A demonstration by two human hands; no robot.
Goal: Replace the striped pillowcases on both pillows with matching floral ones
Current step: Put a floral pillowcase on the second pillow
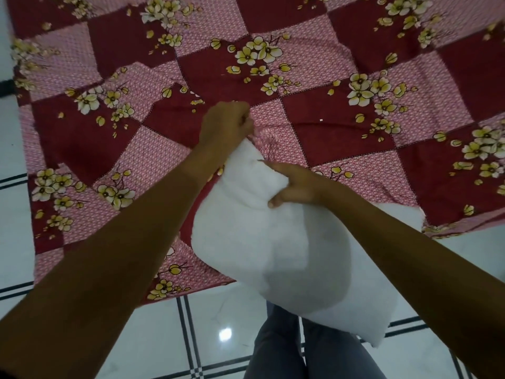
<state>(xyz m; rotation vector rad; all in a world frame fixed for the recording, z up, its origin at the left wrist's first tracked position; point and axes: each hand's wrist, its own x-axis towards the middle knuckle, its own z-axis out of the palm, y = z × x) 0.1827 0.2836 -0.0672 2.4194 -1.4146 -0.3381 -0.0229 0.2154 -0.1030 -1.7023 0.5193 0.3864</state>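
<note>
We note floral sheet [341, 127]: chequered, deep maroon squares alternating with pink squares of fine white print; cream-and-yellow blossoms with dark centres scattered across. We see pillow [262, 242] plain white. Floor tiles [153, 337] glossy white, crossed by paired black lines. Trousers [276, 351] grey-blue.

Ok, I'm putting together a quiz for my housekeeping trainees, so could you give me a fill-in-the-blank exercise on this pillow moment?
1. The left hand and right hand each have a grip on a bare pillow whose colour is ____.
2. The red patchwork bedsheet beyond it is printed with yellow-and-white ____.
3. The floor is laid with pale ____ edged by dark lines.

Missing words: white; flowers; tiles.
</note>
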